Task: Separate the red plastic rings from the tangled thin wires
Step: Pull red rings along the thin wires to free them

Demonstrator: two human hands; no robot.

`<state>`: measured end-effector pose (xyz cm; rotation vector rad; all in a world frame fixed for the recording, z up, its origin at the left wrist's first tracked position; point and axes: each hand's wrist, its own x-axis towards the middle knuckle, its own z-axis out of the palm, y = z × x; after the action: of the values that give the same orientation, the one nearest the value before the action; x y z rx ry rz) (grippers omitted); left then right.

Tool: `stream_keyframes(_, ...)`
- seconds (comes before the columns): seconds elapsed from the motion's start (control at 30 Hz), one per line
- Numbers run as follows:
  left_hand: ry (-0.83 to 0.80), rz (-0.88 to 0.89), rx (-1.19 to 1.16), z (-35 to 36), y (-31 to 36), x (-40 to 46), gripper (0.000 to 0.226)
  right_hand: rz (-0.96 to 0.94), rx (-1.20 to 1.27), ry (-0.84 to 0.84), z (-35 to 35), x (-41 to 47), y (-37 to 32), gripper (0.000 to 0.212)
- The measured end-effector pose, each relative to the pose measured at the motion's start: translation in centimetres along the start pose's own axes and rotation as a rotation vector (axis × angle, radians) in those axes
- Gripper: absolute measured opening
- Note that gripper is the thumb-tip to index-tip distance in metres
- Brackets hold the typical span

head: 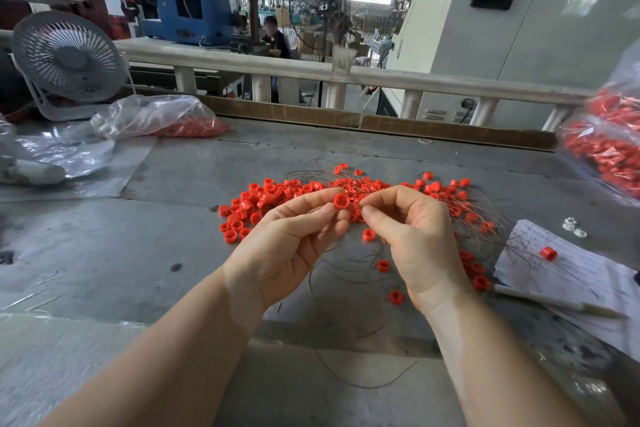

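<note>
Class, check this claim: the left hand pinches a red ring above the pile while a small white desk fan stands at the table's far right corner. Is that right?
One detail is wrong. In the head view the left hand does pinch a red ring above the pile, but the white desk fan stands at the table's far left corner, not the right.

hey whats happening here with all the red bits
A person is picking red plastic rings out of a tangle of thin wires on a grey worktable. The left hand pinches one red ring at its fingertips, while the right hand pinches at the wire beside it. A loose pile of rings lies behind the hands, and bags of rings sit at the table's edges.
</note>
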<state>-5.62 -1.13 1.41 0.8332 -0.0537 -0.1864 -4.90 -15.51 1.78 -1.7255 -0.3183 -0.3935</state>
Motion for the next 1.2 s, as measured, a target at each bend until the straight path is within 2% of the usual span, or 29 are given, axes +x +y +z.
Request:
stream_keyframes(0.7, 0.063, -0.032, -0.024, 0.16, 0.23, -0.17, 0.022, -0.079, -0.142, 0.015, 0.14, -0.02, 0.16, 0.023)
stream_keyframes(1.2, 0.038, -0.049, -0.012, -0.08, 0.03, -0.05, 0.026, -0.021, -0.066, -0.008, 0.23, 0.3, 0.69, 0.023)
